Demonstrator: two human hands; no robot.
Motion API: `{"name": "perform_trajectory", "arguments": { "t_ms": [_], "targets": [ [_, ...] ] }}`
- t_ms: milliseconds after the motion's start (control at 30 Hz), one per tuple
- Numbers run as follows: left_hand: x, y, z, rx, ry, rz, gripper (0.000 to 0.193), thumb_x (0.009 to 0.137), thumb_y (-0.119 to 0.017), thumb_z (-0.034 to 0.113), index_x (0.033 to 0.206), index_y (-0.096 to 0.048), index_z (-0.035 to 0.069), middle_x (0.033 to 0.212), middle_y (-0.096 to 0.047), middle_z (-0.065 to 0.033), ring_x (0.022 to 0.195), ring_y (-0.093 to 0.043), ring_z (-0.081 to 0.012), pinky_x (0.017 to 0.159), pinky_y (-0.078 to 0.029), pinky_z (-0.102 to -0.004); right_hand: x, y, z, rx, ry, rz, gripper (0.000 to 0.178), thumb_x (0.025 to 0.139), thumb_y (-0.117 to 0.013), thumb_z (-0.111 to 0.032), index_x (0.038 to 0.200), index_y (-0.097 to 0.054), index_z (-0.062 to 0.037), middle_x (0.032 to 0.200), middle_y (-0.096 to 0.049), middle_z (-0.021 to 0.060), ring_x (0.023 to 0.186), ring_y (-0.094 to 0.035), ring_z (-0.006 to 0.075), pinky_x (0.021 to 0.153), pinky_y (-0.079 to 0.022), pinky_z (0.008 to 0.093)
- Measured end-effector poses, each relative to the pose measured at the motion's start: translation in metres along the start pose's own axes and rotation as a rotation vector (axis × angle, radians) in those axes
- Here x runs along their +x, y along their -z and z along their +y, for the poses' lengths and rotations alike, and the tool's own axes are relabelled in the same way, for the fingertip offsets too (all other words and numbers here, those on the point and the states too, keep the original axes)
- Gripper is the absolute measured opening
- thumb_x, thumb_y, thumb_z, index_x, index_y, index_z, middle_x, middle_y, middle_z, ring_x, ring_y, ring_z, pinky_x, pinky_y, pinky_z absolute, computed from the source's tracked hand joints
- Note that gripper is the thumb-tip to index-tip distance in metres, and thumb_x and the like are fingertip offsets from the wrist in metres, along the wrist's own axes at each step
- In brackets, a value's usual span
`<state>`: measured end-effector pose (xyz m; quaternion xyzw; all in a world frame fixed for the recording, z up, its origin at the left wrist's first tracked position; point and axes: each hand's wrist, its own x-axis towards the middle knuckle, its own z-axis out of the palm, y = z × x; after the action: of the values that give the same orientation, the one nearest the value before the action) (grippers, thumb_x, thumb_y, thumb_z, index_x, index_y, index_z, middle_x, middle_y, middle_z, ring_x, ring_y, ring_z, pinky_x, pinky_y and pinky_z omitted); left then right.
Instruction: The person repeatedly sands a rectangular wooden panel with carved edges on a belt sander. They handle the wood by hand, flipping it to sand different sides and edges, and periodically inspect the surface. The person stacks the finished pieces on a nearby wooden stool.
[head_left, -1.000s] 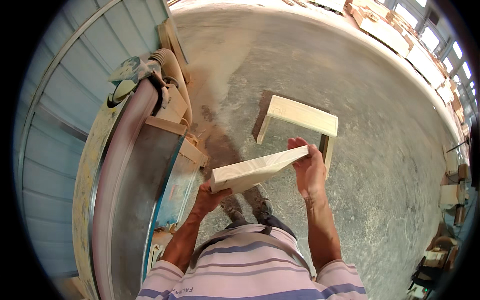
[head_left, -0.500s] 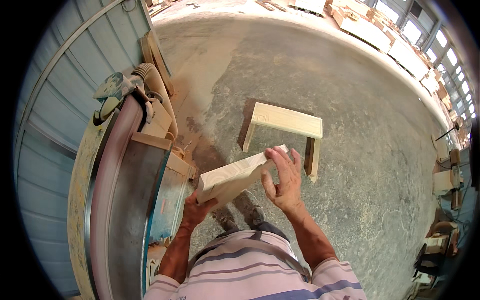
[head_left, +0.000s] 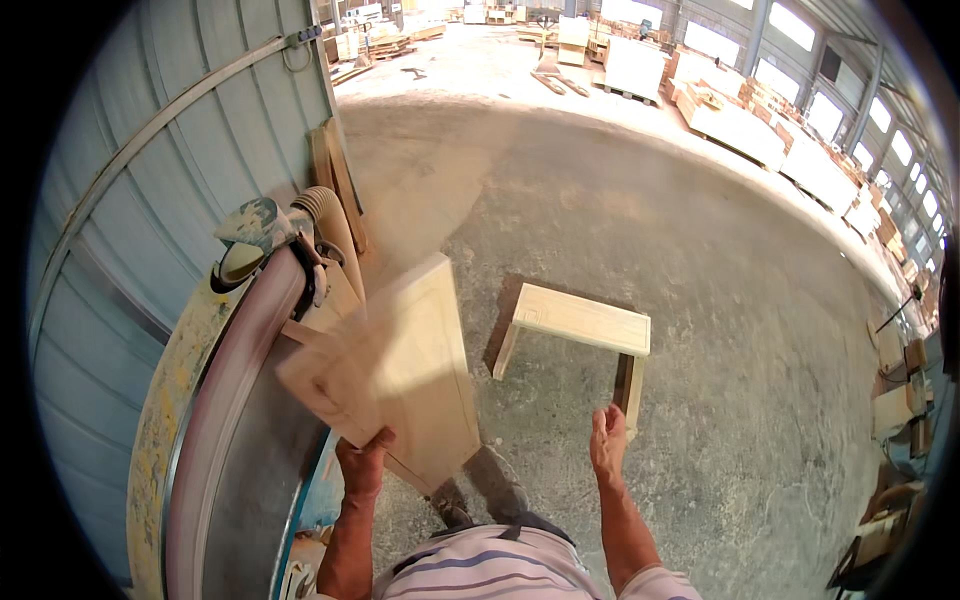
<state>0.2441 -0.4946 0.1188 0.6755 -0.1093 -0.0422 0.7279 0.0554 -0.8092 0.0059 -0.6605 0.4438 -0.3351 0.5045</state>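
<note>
A pale wooden piece of broad, thick boards [head_left: 425,370] is tilted up in front of me, its left end beside the belt sander. My left hand [head_left: 362,465] grips its lower left edge, thumb on the near face and the other fingers partly hidden. Out to the right, my right hand [head_left: 607,440] is raised, apart from the wood and holding nothing. Its fingers are loosely extended and seen nearly edge-on. Beyond that hand stands a small wooden bench [head_left: 583,318] on the floor, with a flat top and side legs.
At my left stands a belt sander with a reddish upright belt [head_left: 235,400], a metal table [head_left: 250,450] and a ribbed hose [head_left: 335,225]. Behind it rises a corrugated metal wall [head_left: 130,170]. A pallet jack [head_left: 558,80] and stacked wood [head_left: 730,115] stand far off.
The wooden piece has swung left and turned its broad face into view, still in my left hand. My right hand has let go of it and moved right. The view has tilted up.
</note>
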Motion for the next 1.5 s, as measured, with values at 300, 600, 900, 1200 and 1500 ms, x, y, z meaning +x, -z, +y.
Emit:
{"name": "perform_trajectory", "arguments": {
  "t_ms": [300,600,900,1200,1500],
  "targets": [
    [0.01,0.022,0.0,-0.633,0.164,0.195,0.058,0.078,-0.072,0.025,0.125,-0.047,0.004,0.122,-0.051,-0.006,0.114,-0.047,-0.0208,0.099,-0.038,-0.0368,0.019,0.008,0.088,0.272,-0.542,-0.087,0.038,0.09,-0.044,-0.052,0.088,-0.055,-0.0147,0.073,-0.046,-0.0042,0.062,-0.041,0.0084,0.056,-0.035,0.0247],
    [-0.01,0.067,-0.069,-0.825,0.43,0.26,0.049,0.088,-0.056,0.037,0.127,-0.047,0.009,0.125,-0.053,-0.005,0.118,-0.047,-0.0237,0.097,-0.039,-0.0421,0.01,0.053,-0.029,0.6,-0.432,-0.563,0.06,0.091,-0.044,-0.052,0.123,-0.047,-0.002,0.112,-0.059,0.012,0.097,-0.058,0.0212,0.086,-0.045,0.035],
    [-0.026,0.076,-0.105,-0.718,0.556,0.482,0.065,0.083,-0.061,0.045,0.132,-0.04,0.008,0.13,-0.048,-0.008,0.119,-0.044,-0.0254,0.096,-0.038,-0.0442,-0.006,0.043,-0.008,0.47,-0.333,-0.634,0.06,0.094,-0.039,-0.049,0.123,-0.047,0.0032,0.115,-0.057,0.0111,0.102,-0.056,0.0207,0.089,-0.044,0.0344],
    [0.0,0.102,-0.148,-0.581,0.578,0.498,0.064,0.079,-0.069,0.036,0.13,-0.042,0.008,0.124,-0.052,-0.0061,0.114,-0.049,-0.0236,0.094,-0.042,-0.0417,-0.036,0.001,-0.021,0.518,-0.53,-0.708,0.052,0.093,-0.045,-0.042,0.126,-0.046,-0.0016,0.121,-0.054,0.0103,0.111,-0.052,0.0229,0.096,-0.042,0.038],
    [-0.012,0.064,-0.114,-0.594,0.775,0.535,0.064,0.073,-0.076,0.029,0.122,-0.047,0.001,0.118,-0.055,-0.0115,0.105,-0.055,-0.025,0.087,-0.048,-0.044,-0.056,-0.026,-0.013,0.614,-0.593,-0.716,0.052,0.094,-0.04,-0.043,0.128,-0.043,-0.0032,0.123,-0.052,0.0132,0.111,-0.053,0.0276,0.095,-0.044,0.042]
  ]
}}
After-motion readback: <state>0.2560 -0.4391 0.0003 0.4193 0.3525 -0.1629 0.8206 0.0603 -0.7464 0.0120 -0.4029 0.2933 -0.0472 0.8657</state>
